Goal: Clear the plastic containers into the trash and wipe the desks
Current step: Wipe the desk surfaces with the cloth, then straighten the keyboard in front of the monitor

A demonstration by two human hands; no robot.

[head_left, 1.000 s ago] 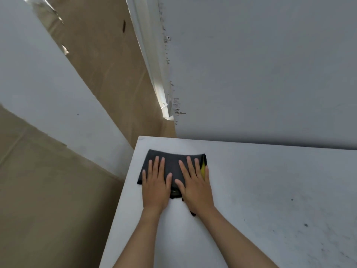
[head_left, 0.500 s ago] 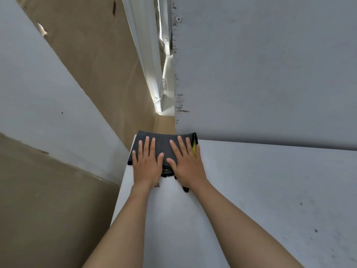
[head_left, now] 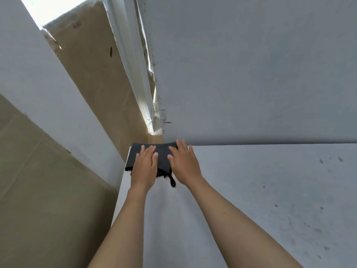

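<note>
A dark grey folded cloth (head_left: 163,158) lies at the far left corner of the white desk (head_left: 251,200), against the grey partition. My left hand (head_left: 144,167) presses flat on the cloth's left half with straight fingers. My right hand (head_left: 184,163) presses flat on its right half, fingertips reaching the partition's foot. A short dark loop (head_left: 172,181) of the cloth sticks out between my wrists. No plastic containers are in view.
A grey partition wall (head_left: 251,74) stands along the desk's far edge. The desk's left edge (head_left: 121,188) drops to a brown floor (head_left: 48,200). Dark specks (head_left: 328,160) dot the desk at the right. A white frame (head_left: 135,74) and another grey panel (head_left: 38,84) stand at left.
Both hands have pushed the cloth away from me across the desk, from a little short of the corner up to the partition's foot.
</note>
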